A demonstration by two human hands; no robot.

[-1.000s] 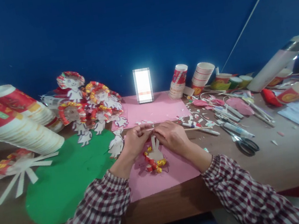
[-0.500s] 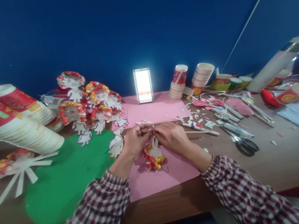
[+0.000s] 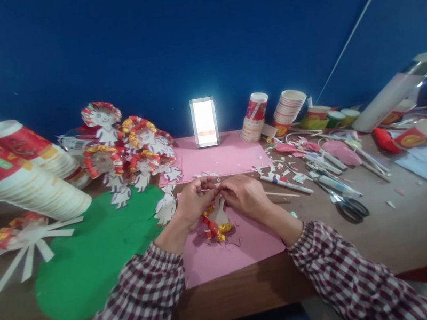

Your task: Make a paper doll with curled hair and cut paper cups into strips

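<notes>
**Paper craft slid a bit left, stick swung nearer**

So the red-and-yellow paper craft (image 3: 212, 229) has shifted slightly left, and the wooden stick (image 3: 283, 193) now angles more toward the wearer. The craft's at the fingertips, over the pink sheet (image 3: 251, 246). Left hand (image 3: 196, 201) and right hand (image 3: 245, 194) have fingers drawn close together at its pale strips; can't tell how firmly they're gripping.

My worry: pulling unevenly could crease or tear a strip, and those loops could snag. Front desk (image 3: 391, 234) edge is near the sheet. Left's tight, with a white cutout (image 3: 165, 206) beside the wrist; rightward, mind the marker (image 3: 290, 185) and scissors (image 3: 349, 206).
</notes>
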